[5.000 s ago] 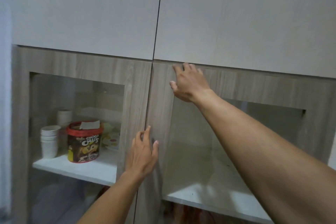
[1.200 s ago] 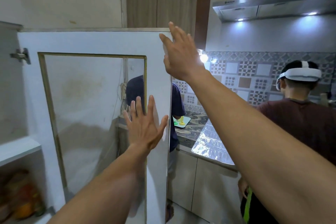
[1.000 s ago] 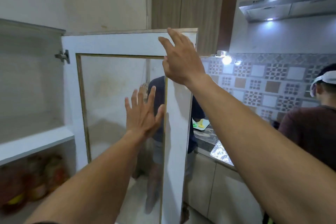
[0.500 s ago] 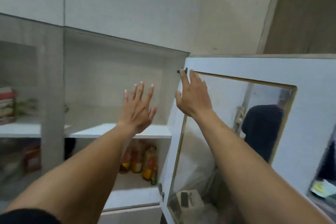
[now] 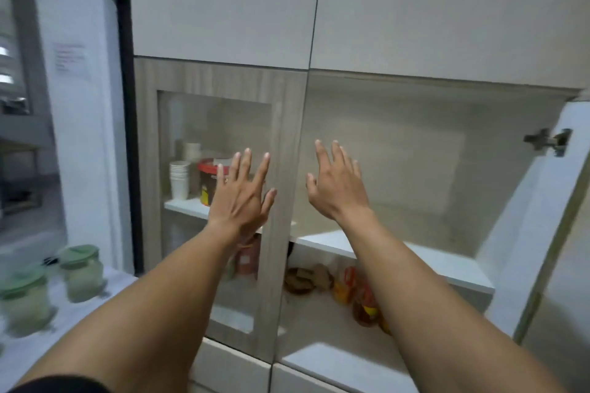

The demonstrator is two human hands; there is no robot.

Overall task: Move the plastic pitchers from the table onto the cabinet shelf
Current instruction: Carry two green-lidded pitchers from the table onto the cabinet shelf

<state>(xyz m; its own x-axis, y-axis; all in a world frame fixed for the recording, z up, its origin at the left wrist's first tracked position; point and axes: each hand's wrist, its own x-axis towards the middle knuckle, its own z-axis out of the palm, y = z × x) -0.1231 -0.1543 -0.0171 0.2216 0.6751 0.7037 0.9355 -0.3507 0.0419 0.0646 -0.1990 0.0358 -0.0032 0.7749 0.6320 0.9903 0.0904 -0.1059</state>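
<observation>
Both hands are raised in front of the cabinet with fingers spread and nothing in them. The left hand is held up before the closed glass-paned left door, palm toward it; whether it touches the glass cannot be told. The right hand is lifted in front of the open right compartment, fingers apart, clear of any object.

The right door stands swung out at the right edge of the cabinet, its metal hinge visible near the top. Inside that compartment the white shelf is bare. Below the shelf sit orange-labelled bottles and a brown item too blurred to identify.

Behind the left door's glass, a stack of white paper cups stands just beside a red-lidded tub on the same level as the shelf.

Two pale green plastic pitchers with green lids stand on the white table to the left of the cabinet: one nearer the cabinet, the other farther left. Both are upright and well apart from either hand.
</observation>
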